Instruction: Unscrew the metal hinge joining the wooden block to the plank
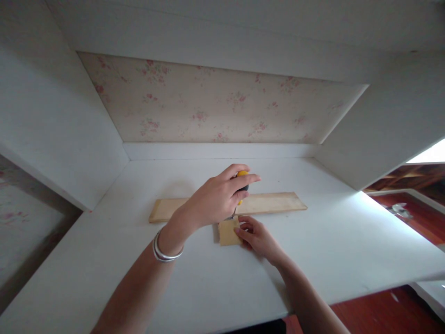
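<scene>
My left hand [217, 197], with silver bangles [163, 253] at the wrist, is closed around the yellow and black handle of a screwdriver [242, 174]. Its thin metal shaft points down to the far edge of a small square piece of wood [228, 233]; whether a screw sits under the tip is too small to tell. My right hand [255, 235] grips that wooden piece by its right side, thumb on top and fingers at the far right corner. Just beyond lies a long, pale wooden board [273, 203], partly covered by my left hand and wrist.
Everything lies on a white desktop [313, 246] with white side panels [382, 125] and an overhead panel [225, 41]. Floral wallpaper [208, 102] covers the back. Past the right edge are a reddish floor [378, 308] and a shiny object [399, 209].
</scene>
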A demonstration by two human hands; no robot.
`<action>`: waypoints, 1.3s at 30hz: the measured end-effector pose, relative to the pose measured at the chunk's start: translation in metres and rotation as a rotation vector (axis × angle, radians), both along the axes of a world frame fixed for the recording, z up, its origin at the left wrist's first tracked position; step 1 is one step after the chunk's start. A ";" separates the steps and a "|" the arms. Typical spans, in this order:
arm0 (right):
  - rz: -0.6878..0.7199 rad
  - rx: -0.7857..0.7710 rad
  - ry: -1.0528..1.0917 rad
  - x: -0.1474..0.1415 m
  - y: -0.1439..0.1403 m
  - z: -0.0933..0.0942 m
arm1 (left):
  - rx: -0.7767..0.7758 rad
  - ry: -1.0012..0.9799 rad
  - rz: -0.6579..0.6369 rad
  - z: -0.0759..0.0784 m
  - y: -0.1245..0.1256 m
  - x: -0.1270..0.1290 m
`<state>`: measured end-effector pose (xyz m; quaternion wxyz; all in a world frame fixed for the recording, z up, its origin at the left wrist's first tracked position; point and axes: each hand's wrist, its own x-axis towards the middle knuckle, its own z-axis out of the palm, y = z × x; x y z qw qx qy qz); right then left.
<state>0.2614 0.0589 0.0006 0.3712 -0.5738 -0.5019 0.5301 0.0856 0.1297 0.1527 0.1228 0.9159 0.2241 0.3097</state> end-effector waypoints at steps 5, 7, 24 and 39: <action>0.005 0.013 0.015 0.000 0.000 0.001 | -0.048 0.011 -0.106 0.003 0.002 -0.008; 0.014 0.021 0.022 0.001 0.000 0.000 | -0.045 -0.001 -0.030 0.003 0.003 -0.006; 0.018 0.023 0.004 0.002 0.001 -0.007 | 0.084 0.109 0.201 0.000 -0.005 0.006; 0.035 0.040 -0.012 0.004 0.003 -0.008 | 0.121 0.146 0.231 0.004 -0.007 0.000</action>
